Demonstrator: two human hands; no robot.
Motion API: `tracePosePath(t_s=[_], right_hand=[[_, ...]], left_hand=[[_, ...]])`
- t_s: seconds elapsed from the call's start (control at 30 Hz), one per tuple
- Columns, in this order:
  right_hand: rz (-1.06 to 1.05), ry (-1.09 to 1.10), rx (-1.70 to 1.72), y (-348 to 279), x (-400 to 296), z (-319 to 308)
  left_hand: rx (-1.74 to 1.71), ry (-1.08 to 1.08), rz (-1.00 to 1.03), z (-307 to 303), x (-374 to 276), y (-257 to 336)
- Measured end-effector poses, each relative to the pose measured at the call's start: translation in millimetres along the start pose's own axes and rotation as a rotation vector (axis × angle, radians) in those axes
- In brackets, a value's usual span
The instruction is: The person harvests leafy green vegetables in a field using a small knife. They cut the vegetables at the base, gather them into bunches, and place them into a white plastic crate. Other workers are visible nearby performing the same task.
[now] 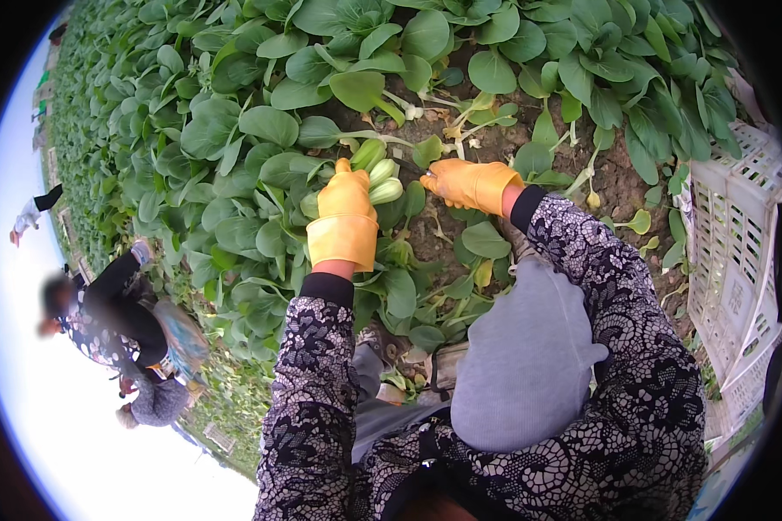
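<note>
My left hand (345, 202), in an orange rubber glove, is closed around several cut bok choy heads (381, 177), their pale green bases pointing right towards my other hand. My right hand (466, 184), gloved alike, grips a knife (412, 167) whose dark blade points left at the bases; the handle is mostly hidden in the glove. Bare soil with loose and yellowing leaves (483, 273) lies under and beside my hands.
Dense bok choy plants (234, 150) spread ahead and to the left. White plastic crates (733, 260) stand at the right. Other people (120, 312) are at the far left, near a distant crate (219, 437). Trimmed leaves (638, 222) lie on the soil.
</note>
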State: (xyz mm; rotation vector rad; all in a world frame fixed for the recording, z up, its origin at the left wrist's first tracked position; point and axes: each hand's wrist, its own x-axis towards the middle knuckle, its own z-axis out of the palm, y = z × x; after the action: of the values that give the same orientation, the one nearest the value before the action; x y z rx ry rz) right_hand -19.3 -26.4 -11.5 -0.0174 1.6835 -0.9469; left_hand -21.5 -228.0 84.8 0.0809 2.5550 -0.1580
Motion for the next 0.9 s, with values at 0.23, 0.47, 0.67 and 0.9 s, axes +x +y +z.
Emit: tracePosePath(t_s=[0.23, 0.47, 0.67, 0.9], right_hand=[[-0.299, 0.317, 0.404, 36, -43, 17], [-0.634, 0.288, 0.973, -8, -113, -17], [-0.659, 0.085, 1.041, -16, -135, -13], [-0.547, 0.163, 0.896, 6, -136, -22]], left_hand=[[-0.154, 0.237, 0.084, 30, -58, -6], [-1.365, 0.358, 0.004, 1, -109, 33], [-1.538, -0.119, 0.063, -11, -117, 37], [-1.3, -0.001, 0.058, 0, -96, 34]])
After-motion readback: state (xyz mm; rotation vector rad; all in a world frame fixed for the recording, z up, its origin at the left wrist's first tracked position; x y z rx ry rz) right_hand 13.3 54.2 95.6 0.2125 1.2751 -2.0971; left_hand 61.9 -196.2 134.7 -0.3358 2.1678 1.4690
